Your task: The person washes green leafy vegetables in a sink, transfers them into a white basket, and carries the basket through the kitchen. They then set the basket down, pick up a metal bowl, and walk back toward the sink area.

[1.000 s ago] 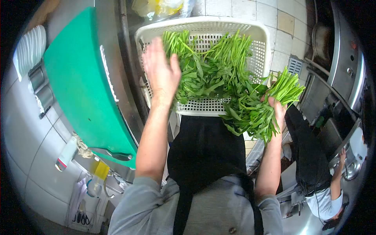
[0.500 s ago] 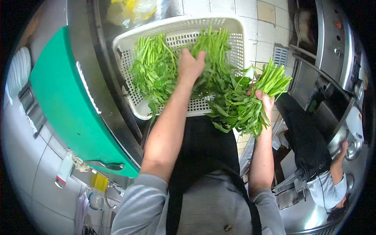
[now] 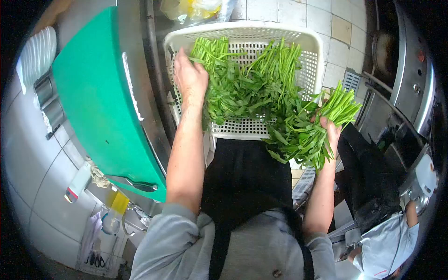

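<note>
A white plastic basket [image 3: 242,133] holds leafy green stems [image 3: 280,70], with cut ends toward its far side. My left hand [image 3: 189,77] is at the basket's left side, against the left part of the greens; its thumb stands apart from the fingers, and the fingertips are partly hidden. Over the basket's near right corner, my right hand [image 3: 330,133] is closed around a separate bunch of greens [image 3: 303,133]. The cut ends of this bunch point up and right, while its leaves hang down over the basket's rim.
Left of the basket is a green board [image 3: 102,93] with a knife [image 3: 135,184] near its lower end. Plastic bags [image 3: 198,9] lie beyond the basket. At the right, a co-worker in a light shirt [image 3: 385,242] stands by metal kitchen equipment [image 3: 410,74].
My left hand has moved from the middle of the basket to its left side. The left greens now lie closer to the right ones. My right hand still holds its bunch.
</note>
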